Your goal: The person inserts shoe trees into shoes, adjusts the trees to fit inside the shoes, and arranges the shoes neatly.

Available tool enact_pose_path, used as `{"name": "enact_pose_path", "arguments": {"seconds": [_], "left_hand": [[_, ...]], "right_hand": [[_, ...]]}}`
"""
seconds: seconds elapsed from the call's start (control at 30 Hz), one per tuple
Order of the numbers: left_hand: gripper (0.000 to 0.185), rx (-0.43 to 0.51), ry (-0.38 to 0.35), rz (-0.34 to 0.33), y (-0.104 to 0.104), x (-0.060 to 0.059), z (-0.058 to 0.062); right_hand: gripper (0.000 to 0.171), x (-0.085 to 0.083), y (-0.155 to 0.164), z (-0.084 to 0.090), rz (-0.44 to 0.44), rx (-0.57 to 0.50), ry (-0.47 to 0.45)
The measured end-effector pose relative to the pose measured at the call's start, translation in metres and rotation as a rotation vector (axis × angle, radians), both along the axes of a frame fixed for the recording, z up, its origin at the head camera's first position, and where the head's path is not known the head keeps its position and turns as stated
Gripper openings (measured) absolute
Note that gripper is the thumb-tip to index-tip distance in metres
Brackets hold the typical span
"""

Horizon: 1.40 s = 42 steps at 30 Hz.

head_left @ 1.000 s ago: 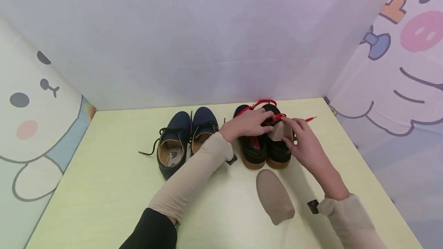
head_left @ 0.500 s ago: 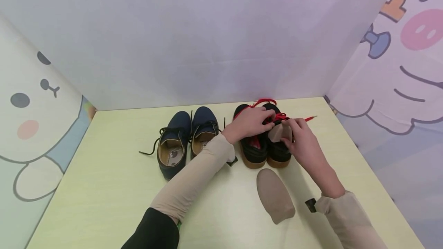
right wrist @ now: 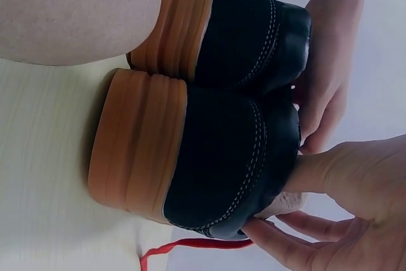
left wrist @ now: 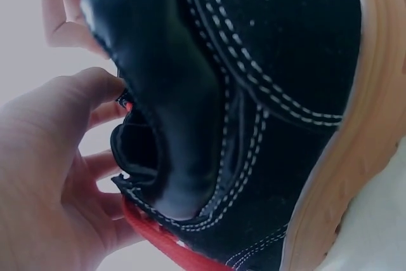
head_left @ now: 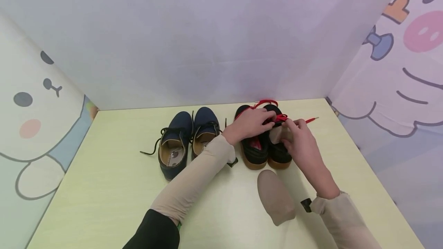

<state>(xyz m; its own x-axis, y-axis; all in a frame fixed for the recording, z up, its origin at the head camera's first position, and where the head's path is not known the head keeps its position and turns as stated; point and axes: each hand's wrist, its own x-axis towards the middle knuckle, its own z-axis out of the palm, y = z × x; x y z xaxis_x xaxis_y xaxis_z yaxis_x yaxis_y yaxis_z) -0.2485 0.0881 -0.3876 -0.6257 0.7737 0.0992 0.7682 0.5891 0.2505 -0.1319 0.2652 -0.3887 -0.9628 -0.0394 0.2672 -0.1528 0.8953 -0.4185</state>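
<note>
A pair of black shoes with red laces stands at the back right. My left hand point(head_left: 252, 124) reaches over the left black shoe point(head_left: 254, 156) and pinches the tongue of the right black shoe point(head_left: 279, 156), by the red laces point(head_left: 281, 118). My right hand point(head_left: 306, 143) grips a beige shoe insert point(head_left: 277, 135) that sits partly in the right shoe's opening; its front end is hidden inside. In the right wrist view, the thumb and fingers of my right hand point(right wrist: 361, 201) are down at the shoe's collar point(right wrist: 282, 157).
A matching beige shoe insert point(head_left: 275, 199) lies on the pale table point(head_left: 104, 187) in front of the black shoes. To their left stand two navy shoes point(head_left: 175, 135) with dark laces, one partly behind my left sleeve point(head_left: 194, 181). A pale wall point(head_left: 207, 41) rises behind.
My right hand has turned slightly and moved in over the insert, covering more of it. My left hand stays at the tongue, and the loose insert has not moved.
</note>
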Motion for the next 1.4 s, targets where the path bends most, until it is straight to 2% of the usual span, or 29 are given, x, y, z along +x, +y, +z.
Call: {"name": "enact_pose_path", "arguments": {"seconds": [0.57, 0.87, 1.27, 1.4], "left_hand": [[0.020, 0.016, -0.001, -0.007, -0.001, 0.000, -0.001], [0.021, 0.007, 0.010, -0.010, 0.000, 0.001, -0.001], [0.022, 0.007, 0.006, -0.007, 0.002, 0.001, -0.001], [0.023, 0.005, 0.009, -0.002, 0.001, 0.001, -0.001]], "right_hand": [[0.046, -0.010, -0.004, -0.015, -0.019, -0.011, 0.063], [0.038, -0.012, -0.007, -0.021, -0.019, 0.014, 0.116], [0.041, -0.006, -0.007, -0.018, -0.018, 0.004, 0.087], [0.039, -0.006, -0.009, -0.019, -0.053, -0.027, 0.092]]}}
